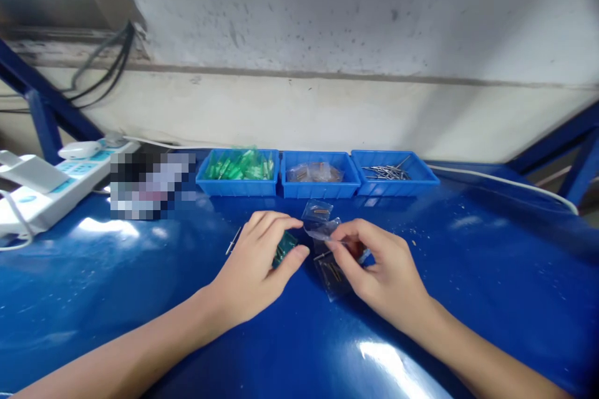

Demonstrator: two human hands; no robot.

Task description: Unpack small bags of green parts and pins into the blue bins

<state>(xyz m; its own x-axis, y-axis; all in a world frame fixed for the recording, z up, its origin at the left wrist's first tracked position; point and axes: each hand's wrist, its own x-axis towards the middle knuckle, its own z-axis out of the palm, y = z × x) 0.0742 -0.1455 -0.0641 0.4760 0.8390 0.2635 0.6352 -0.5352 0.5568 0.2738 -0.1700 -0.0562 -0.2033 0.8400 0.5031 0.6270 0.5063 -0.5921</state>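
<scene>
My right hand pinches a clear plastic bag between thumb and forefinger; its other fingers are curled and partly hidden. My left hand is open to the left of it, thumb and forefinger apart. Under that hand's arch is a small green packet, partly covered by the fingers. Below the right hand, a clear packet with thin brass-coloured pieces rests on the blue table. Another small clear packet lies just beyond the pinched bag. A thin metal rod shows beside my left hand.
Three blue bins stand along the back: one with green packets, one with clear packets, one with metal rods. A white power strip lies at left, near a blurred-out object. A white cable runs along the right.
</scene>
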